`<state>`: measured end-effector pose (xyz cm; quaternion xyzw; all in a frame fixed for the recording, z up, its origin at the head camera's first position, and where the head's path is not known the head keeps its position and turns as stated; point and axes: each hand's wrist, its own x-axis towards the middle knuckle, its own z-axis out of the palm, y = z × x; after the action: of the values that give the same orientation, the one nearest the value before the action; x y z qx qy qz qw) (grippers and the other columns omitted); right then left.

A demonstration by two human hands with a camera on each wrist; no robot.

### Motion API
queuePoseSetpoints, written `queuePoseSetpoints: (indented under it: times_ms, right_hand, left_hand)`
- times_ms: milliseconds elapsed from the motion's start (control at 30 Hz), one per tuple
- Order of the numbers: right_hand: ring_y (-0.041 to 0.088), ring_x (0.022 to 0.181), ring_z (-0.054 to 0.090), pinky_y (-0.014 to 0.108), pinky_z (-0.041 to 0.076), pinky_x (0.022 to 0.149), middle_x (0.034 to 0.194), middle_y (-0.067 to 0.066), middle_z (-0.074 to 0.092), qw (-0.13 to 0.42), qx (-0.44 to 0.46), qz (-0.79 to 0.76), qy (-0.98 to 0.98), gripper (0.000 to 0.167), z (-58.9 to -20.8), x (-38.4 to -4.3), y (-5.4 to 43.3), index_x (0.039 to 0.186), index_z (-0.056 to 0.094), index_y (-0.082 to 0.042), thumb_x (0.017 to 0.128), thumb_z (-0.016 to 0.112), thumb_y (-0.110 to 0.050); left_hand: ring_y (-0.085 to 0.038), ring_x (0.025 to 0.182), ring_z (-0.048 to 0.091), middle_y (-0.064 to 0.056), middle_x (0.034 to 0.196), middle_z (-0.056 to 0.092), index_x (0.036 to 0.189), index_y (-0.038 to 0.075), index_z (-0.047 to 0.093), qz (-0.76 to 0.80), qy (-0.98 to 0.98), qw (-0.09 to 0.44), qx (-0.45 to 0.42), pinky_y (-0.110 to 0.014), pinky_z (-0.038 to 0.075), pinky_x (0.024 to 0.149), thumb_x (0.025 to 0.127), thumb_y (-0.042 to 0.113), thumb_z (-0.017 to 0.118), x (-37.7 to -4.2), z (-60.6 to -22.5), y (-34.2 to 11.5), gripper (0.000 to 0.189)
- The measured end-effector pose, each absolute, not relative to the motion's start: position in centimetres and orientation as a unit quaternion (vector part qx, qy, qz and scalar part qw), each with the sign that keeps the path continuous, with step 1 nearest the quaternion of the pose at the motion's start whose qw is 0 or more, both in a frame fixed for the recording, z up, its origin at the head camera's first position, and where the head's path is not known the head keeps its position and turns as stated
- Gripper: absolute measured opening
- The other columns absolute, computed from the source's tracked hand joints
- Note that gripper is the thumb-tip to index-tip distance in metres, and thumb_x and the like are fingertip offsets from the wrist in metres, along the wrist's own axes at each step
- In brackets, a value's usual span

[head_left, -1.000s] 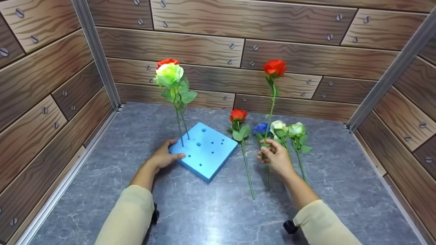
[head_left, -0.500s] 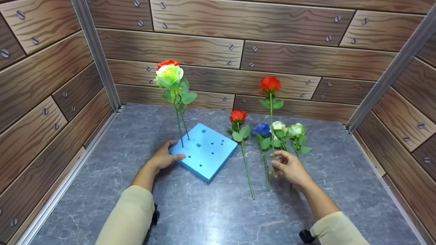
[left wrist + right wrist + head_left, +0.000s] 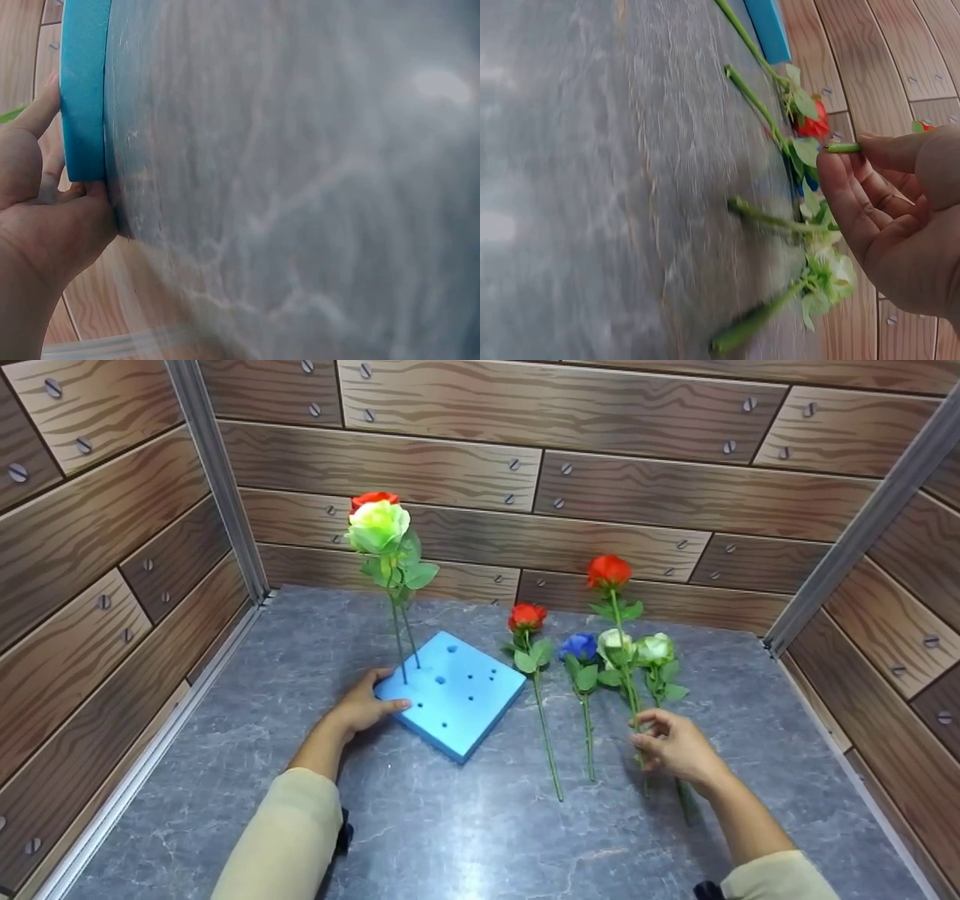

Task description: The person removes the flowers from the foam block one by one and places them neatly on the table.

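Observation:
My right hand pinches the stem of a red rose between thumb and fingers. The rose stands upright over the lying flowers; the stem's cut end shows at my fingertips in the right wrist view. On the left, my left hand grips the near-left corner of a square blue foam block, thumb on its top face. Several holes dot that face. A pale green-and-white rose stands in the block, overlapping another red rose behind it.
Flowers lie on the grey marbled table right of the block: a red rose, a blue rose and two whitish-green roses, one farthest right. Wood-patterned walls enclose the back and sides.
My right hand has moved right and toward me, bringing the held red rose lower and over the whitish-green roses. My left hand and the foam block have stayed in place.

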<state>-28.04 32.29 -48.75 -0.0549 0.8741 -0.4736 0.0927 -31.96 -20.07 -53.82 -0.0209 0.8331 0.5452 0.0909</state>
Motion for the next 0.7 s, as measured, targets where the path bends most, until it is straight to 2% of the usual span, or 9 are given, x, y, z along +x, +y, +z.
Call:
queuePoseSetpoints:
  times_ms: [700]
  right_hand:
    - [0.016, 0.077, 0.068, 0.035, 0.067, 0.071, 0.091, 0.005, 0.066, 0.142, -0.028, -0.456, 0.878, 0.034, -49.0, -25.6, 39.5, 0.134, 0.053, 0.012, 0.105, 0.066, -0.002]
  left_hand:
    - [-0.045, 0.167, 0.021, -0.024, 0.178, 0.025, 0.168, 0.011, 0.034, 0.547, 0.831, 0.096, -0.029, -0.06, 0.019, 0.137, 0.1, 0.034, 0.08, -32.0, -53.8, -20.0, 0.086]
